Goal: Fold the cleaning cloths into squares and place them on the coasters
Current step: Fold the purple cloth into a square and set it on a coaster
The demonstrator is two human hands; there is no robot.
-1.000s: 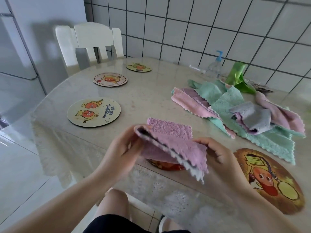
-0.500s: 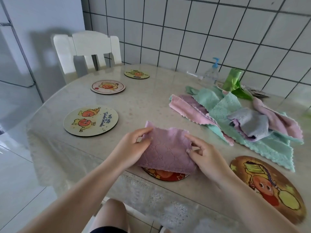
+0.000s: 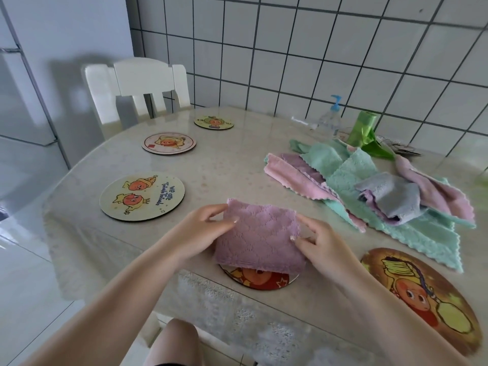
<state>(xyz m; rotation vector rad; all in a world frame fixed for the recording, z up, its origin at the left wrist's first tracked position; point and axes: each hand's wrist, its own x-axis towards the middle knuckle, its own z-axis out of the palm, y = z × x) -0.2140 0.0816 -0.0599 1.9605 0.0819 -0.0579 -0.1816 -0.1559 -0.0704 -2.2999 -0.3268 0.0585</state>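
- Folded cloth (image 3: 260,240) sits at the near edge of the desk (image 3: 232,165), lying on a coaster (image 3: 260,281) that pokes out beneath its near side.
- Left hand (image 3: 203,228) touches the cloth's left edge; right hand (image 3: 320,245) touches its right edge.
- Right of that, near the edge, another coaster (image 3: 420,297).
- Behind it, a pile of cloths (image 3: 377,191) spreads across the right side.
- Behind the pile, by the tiled wall (image 3: 317,54), a pump bottle (image 3: 330,117) with a roll of bags (image 3: 363,130) just right of it.
- On the left, three coasters run in a row away from us: nearest (image 3: 142,196), middle (image 3: 169,143), farthest (image 3: 214,122).
- A chair (image 3: 137,88) stands behind the desk's far left end.
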